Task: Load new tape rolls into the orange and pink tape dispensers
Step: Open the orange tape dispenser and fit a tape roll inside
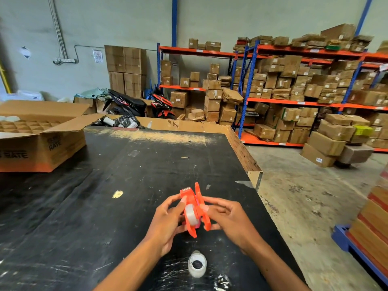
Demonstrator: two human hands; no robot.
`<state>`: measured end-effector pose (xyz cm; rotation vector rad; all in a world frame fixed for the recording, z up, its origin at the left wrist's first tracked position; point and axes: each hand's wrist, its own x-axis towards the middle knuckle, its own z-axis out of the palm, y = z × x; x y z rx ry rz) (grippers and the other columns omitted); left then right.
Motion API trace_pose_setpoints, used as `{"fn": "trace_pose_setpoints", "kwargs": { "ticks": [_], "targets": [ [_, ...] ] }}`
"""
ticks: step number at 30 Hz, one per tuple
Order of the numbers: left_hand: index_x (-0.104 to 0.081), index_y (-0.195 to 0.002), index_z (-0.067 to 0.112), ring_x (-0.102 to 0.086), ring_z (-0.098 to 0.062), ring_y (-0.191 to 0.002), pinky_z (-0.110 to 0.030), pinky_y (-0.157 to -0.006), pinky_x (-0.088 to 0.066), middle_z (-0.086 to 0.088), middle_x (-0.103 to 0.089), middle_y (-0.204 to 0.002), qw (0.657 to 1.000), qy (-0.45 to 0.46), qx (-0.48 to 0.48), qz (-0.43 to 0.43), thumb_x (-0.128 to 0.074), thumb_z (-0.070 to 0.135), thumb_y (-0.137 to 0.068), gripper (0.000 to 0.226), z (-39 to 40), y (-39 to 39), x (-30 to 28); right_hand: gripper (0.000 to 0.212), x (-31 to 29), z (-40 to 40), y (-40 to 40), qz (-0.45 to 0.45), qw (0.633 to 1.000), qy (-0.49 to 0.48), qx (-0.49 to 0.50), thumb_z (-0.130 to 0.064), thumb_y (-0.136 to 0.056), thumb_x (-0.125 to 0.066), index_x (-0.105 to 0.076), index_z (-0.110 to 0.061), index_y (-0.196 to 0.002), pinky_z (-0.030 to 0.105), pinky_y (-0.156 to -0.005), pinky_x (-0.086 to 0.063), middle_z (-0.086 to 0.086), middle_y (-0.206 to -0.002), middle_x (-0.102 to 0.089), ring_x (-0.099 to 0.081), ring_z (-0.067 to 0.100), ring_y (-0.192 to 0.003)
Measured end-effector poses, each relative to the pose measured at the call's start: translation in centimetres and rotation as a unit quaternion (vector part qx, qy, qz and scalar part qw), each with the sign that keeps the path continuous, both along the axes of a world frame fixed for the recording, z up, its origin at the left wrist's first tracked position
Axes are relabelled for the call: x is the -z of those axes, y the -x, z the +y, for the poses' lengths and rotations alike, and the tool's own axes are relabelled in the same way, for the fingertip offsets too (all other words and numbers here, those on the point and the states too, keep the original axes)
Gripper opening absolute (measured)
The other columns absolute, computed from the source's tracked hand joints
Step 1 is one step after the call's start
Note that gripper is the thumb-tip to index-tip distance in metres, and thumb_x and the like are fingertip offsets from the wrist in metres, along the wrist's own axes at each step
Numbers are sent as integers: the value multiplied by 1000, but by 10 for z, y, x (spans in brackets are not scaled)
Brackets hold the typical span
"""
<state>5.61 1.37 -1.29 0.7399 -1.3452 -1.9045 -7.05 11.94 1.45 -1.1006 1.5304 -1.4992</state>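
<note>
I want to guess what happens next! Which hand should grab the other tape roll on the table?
Probably the left hand. The spare tape roll lies just below it, a little nearer than the right hand. Both hands hold the orange dispenser now, so one must let go first.

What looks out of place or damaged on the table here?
The table's black surface is scratched, with its far edge worn down to bare wood. A tape roll lies loose near the person.
</note>
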Motion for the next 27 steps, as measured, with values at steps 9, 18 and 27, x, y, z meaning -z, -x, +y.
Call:
{"fn": "trace_pose_setpoints", "kwargs": {
  "ticks": [9, 18, 27],
  "targets": [
    [-65, -112, 16, -69, -38, -80, -34, -54, -58, -30, -70, -101, 999, 27, -19, 11, -58, 27, -91, 24, 8, -5, -4, 20, 7, 6, -13, 54, 996, 62, 35, -15, -86, -68, -73, -29, -99, 23, -61, -54, -6, -71, -76, -64, 4, -64],
    [-64, -115, 20, -74, -33, -81, -34, -56, -58, -19, -76, -92, 996, 79, -31, 9, -58, 24, -92, 24, 14, -9, -8, 16, 17, 7, -23, 109, 987, 96, 67, -25, -86, -67, -76, -37, -91, 35, -65, -50, 26, -84, -66, -56, 14, -69],
    [-65, -121, 16, -75, -26, -83, -35, -55, -59, -14, -77, -95, 996, 54, -49, 48, -60, 23, -89, 33, 20, -12, -17, 18, 18, 3, -36, 91, 981, 127, 119, -32, -84, -62, -79, -27, -87, 22, -63, -52, 6, -81, -72, -66, 8, -71]
  ]
}}
